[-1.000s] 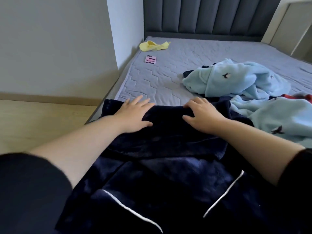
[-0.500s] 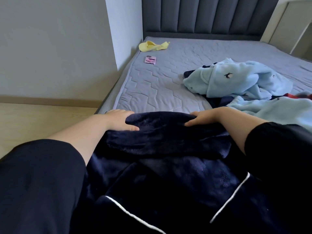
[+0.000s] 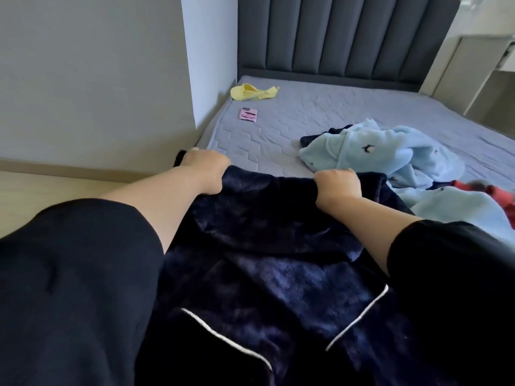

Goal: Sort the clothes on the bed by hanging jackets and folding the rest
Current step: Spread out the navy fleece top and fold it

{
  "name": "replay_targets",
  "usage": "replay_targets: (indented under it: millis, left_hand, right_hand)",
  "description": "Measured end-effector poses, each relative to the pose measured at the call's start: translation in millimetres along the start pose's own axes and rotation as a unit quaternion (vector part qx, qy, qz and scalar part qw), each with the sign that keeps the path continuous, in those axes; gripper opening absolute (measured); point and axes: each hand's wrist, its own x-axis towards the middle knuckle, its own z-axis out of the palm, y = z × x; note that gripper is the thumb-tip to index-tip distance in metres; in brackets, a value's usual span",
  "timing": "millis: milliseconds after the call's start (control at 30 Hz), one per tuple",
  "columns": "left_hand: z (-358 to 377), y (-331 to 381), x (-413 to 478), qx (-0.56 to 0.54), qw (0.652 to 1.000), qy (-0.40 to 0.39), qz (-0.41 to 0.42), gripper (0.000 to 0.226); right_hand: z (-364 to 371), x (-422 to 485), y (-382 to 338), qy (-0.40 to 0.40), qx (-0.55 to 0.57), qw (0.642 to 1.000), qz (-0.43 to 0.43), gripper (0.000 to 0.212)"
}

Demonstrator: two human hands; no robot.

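Navy fleece top (image 3: 267, 246): soft, floppy (likely bulky). Left hand (image 3: 204, 169) and right hand (image 3: 337, 185) clutch far fold; best held at corners.

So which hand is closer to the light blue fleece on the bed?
Right. The right hand grips the navy garment just beside the light blue fleece; the left hand grips its opposite corner, farther off.

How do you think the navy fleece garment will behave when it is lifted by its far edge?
Probably floppy: the navy fleece garment creases and folds between the left hand and right hand. Its thick plush pile suggests some bulk, and likely a secure, non-slippery grip.
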Motion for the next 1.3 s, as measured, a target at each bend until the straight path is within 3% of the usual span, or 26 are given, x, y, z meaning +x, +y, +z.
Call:
replay_targets:
  millis: [100,167,433,633,700,767,833,867,933,1033,1167,1200,1233,1300]
  left_hand:
    - [-35.9,-13.2,7.1,0.013,0.988,0.145,-0.054,0.025]
    - [-46.3,-16.3,0.8,0.013,0.977,0.2,-0.076,0.031]
    - [-10.7,-11.8,-100.9,-0.003,0.965,0.261,-0.007,0.03]
    - [22.0,-17.0,-187.6,0.006,0.928,0.358,0.106,0.015]
    - [31.4,-15.0,-215.0,-0.006,0.928,0.322,0.188,0.008]
    - [36.9,-8.9,-236.9,-0.034,0.953,0.173,0.246,0.015]
    - [28.0,-1.2,-245.0,-0.074,0.977,-0.014,0.2,0.033]
    - [18.8,3.4,-241.6,-0.105,0.979,-0.067,0.162,0.048]
    - [-0.6,16.3,-223.7,-0.225,0.968,-0.041,0.105,0.062]
    - [-28.0,53.2,-174.3,-0.264,0.96,0.076,0.058,0.046]
    - [-3.0,112.7,-131.3,-0.221,0.974,-0.053,0.02,0.049]
    - [13.3,124.9,-132.3,-0.214,0.974,-0.069,0.01,0.052]
    - [30.5,134.3,-135.9,-0.211,0.975,-0.065,-0.002,0.053]
    - [58.1,146.4,-144.3,-0.2,0.979,-0.022,-0.021,0.055]
  right_hand:
    - [-43.5,15.0,14.9,0.162,-0.019,0.987,0.015,0.024]
    - [-65.7,14.5,21.7,0.202,-0.028,0.979,0.012,0.023]
    - [-54.1,-84.0,10.2,0.197,0.027,0.98,-0.021,0.031]
    - [-49.4,-177.5,3.7,0.239,0.025,0.962,-0.131,0.04]
    - [-44.1,-205.9,5.5,0.183,0.017,0.963,-0.198,0.04]
    - [-37.0,-229.5,4.1,0.038,-0.016,0.965,-0.261,0.038]
    - [-34.1,-239.7,1.7,-0.11,-0.025,0.951,-0.288,0.035]
    - [-37.4,-238.9,0.2,-0.156,-0.016,0.945,-0.288,0.037]
    - [-49.7,-228.5,-3.6,-0.241,-0.006,0.933,-0.266,0.047]
    - [-66.5,-211.2,-12.6,-0.34,-0.014,0.906,-0.252,0.045]
    - [-76.8,-189.9,-20.3,-0.459,0.043,0.86,-0.22,0.019]
    - [-75.3,-179.0,-17.9,-0.441,0.111,0.872,-0.181,0.014]
    - [-71.3,-167.8,-15.8,-0.372,0.191,0.899,-0.129,0.017]
    - [-46.0,-148.7,-12.0,-0.105,0.28,0.954,-0.032,0.021]
